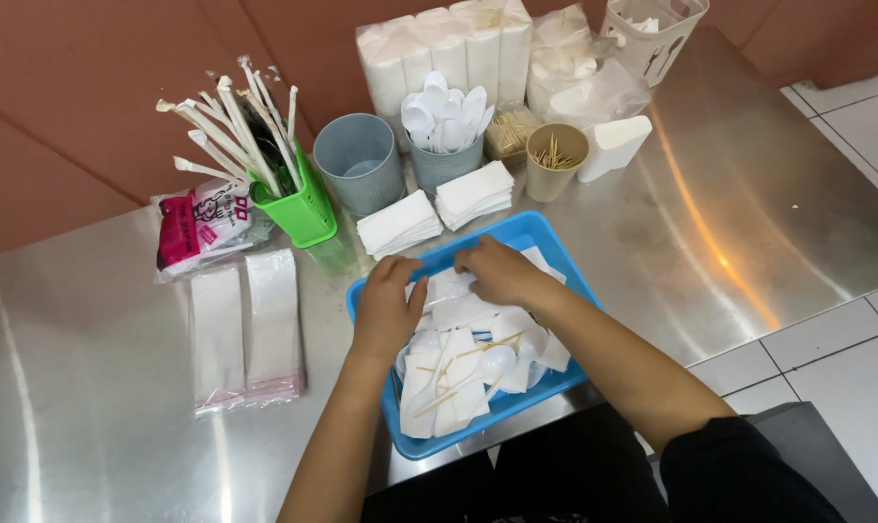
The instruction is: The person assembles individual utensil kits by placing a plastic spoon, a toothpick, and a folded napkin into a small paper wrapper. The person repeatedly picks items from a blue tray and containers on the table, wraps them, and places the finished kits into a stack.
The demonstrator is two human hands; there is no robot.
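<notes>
Nearest me, a blue tray (556, 232) sits at the table's (90, 387) edge, full of white napkins (454, 383), plastic spoons (497, 360) and toothpicks (437, 402) lying mixed together. My left hand (386, 308) rests palm down in the tray with fingers curled, its fingertips on a folded white napkin (451, 287) at the tray's far end. My right hand (500, 271) is just beside it, fingers bent down onto the same napkin; I cannot tell whether either hand is pinching it or only pressing on it.

To my left lie two flat stacks of clear sleeves (245, 324). Past the tray are two piles of folded napkins (437, 208), a green holder of wrapped straws (299, 199), an empty grey cup (360, 160), a grey cup of white spoons (444, 126) and a tan cup of toothpicks (555, 160). Farthest back stand wrapped paper rolls (449, 48).
</notes>
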